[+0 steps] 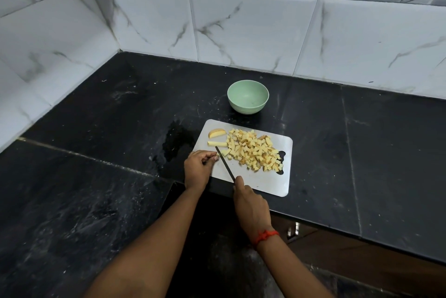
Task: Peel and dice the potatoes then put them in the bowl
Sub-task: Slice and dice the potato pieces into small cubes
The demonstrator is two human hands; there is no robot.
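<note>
Dicing nearly done; bowl not yet filled

The right hand [251, 206], low and right of centre, is wrapped round the handle of a knife [225, 163] whose blade lies slanted on the cutting board [255, 183]; the left hand [199, 165] sits at the board's left edge with fingers curled, and whether it pinches a scrap I cannot tell; diced potato [253, 150] is heaped mid-board, with a wedge [217, 133] and a stick [217, 143] uncut at the board's upper left; the green bowl [247, 96] stands empty just above the board; cutting seems the step in hand; next, those two pieces likely need drawing under the blade, then the dice carried to the bowl.
</note>
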